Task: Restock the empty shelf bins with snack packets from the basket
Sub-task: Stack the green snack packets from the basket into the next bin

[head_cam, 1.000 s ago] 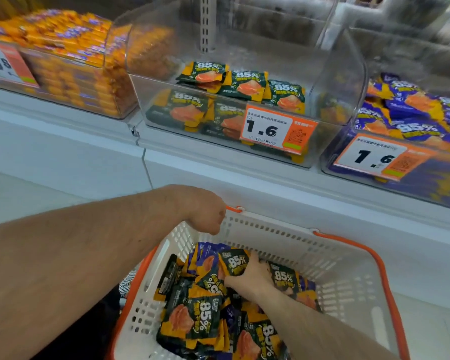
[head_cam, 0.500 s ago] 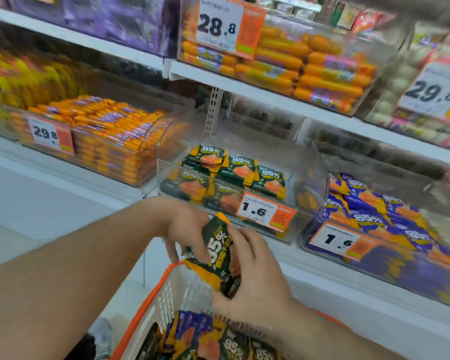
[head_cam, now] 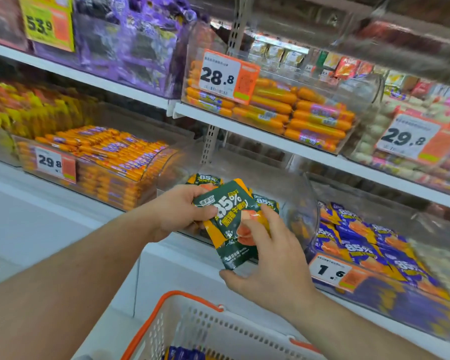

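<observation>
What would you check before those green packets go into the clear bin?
1. Packets held: ok. The left hand and right hand both grip the green packets.
2. Right bin: ok. The clear bin behind already holds matching green packets.
3. Opening free: cannot tell, the hands cover the bin's front.
4. Not the neighbour: ok. The purple packets lie in the next bin to the right.
5. Basket within reach: ok, directly below the hands.

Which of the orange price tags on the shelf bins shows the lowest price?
The 1.6 tag, on the bin of purple packets at lower right; the others read 28.8, 29.8 and 29.8.
</observation>
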Demonstrator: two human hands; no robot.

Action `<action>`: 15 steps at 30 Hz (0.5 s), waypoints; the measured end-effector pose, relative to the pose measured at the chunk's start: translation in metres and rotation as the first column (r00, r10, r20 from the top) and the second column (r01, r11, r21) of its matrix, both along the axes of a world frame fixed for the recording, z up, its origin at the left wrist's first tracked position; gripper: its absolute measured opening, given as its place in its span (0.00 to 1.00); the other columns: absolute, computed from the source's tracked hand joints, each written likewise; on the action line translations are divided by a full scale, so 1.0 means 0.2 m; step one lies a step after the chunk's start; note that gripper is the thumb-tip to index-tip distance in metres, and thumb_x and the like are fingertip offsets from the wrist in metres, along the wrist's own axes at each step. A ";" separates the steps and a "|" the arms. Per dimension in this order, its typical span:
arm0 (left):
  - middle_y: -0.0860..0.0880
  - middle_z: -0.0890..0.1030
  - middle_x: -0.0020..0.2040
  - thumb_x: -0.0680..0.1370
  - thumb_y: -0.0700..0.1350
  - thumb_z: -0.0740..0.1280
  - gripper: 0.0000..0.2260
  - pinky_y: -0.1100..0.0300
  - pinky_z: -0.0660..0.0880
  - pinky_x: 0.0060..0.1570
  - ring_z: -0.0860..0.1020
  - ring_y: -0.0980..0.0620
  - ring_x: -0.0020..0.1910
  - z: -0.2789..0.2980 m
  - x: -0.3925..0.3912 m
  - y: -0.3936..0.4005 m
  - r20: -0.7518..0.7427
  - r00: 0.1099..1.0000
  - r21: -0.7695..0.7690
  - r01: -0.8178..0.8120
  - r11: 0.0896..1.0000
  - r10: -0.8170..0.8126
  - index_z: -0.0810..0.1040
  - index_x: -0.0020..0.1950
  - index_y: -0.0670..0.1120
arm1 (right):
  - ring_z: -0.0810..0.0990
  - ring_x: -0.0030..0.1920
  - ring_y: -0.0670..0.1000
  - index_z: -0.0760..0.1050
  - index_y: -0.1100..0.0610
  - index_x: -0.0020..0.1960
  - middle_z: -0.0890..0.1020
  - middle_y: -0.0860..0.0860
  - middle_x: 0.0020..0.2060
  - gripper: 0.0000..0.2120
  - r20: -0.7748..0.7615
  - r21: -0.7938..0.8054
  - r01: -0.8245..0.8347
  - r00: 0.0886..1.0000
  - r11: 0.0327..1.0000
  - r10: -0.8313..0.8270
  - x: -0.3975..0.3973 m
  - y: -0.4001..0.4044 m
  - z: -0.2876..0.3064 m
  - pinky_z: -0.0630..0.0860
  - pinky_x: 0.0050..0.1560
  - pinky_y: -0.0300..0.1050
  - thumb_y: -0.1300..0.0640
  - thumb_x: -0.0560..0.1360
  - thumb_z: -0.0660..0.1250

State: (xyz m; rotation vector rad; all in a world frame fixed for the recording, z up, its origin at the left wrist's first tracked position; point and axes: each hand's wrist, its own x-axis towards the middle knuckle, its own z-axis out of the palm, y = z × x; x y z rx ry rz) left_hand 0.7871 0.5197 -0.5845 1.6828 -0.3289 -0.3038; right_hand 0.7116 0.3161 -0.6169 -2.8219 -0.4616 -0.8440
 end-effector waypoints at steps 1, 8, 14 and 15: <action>0.45 0.83 0.41 0.78 0.38 0.68 0.04 0.63 0.71 0.31 0.75 0.49 0.37 0.00 0.01 -0.02 0.004 0.999 -0.032 -0.035 0.999 0.035 0.79 0.51 0.45 | 0.69 0.68 0.55 0.65 0.46 0.67 0.63 0.50 0.72 0.43 -0.050 0.043 0.032 0.998 0.999 -0.030 0.01 0.02 0.02 0.71 0.65 0.53 0.30 0.56 0.67; 0.51 0.81 0.37 0.80 0.42 0.67 0.02 0.65 0.70 0.31 0.76 0.57 0.32 0.01 0.04 -0.15 0.075 0.983 -0.133 -0.157 0.979 0.168 0.79 0.51 0.45 | 0.72 0.53 0.52 0.62 0.45 0.60 0.70 0.46 0.50 0.34 -0.190 0.196 0.192 0.970 0.961 -0.155 0.22 0.06 0.16 0.73 0.51 0.48 0.35 0.59 0.70; 0.56 0.73 0.67 0.77 0.58 0.65 0.22 0.52 0.56 0.68 0.65 0.54 0.70 -0.09 0.10 -0.13 0.565 0.817 0.671 -0.374 0.641 -0.115 0.70 0.70 0.56 | 0.72 0.64 0.61 0.55 0.47 0.74 0.71 0.56 0.66 0.52 -0.540 0.100 0.603 0.701 0.792 -0.466 0.67 -0.08 0.26 0.76 0.57 0.53 0.26 0.59 0.68; 0.56 0.73 0.67 0.77 0.59 0.64 0.22 0.51 0.54 0.66 0.64 0.54 0.70 -0.11 0.11 -0.12 0.573 0.802 0.709 -0.383 0.592 -0.168 0.70 0.70 0.57 | 0.72 0.65 0.61 0.53 0.48 0.76 0.71 0.56 0.68 0.54 -0.609 0.087 0.643 0.639 0.761 -0.469 0.73 -0.11 0.26 0.77 0.55 0.52 0.25 0.59 0.68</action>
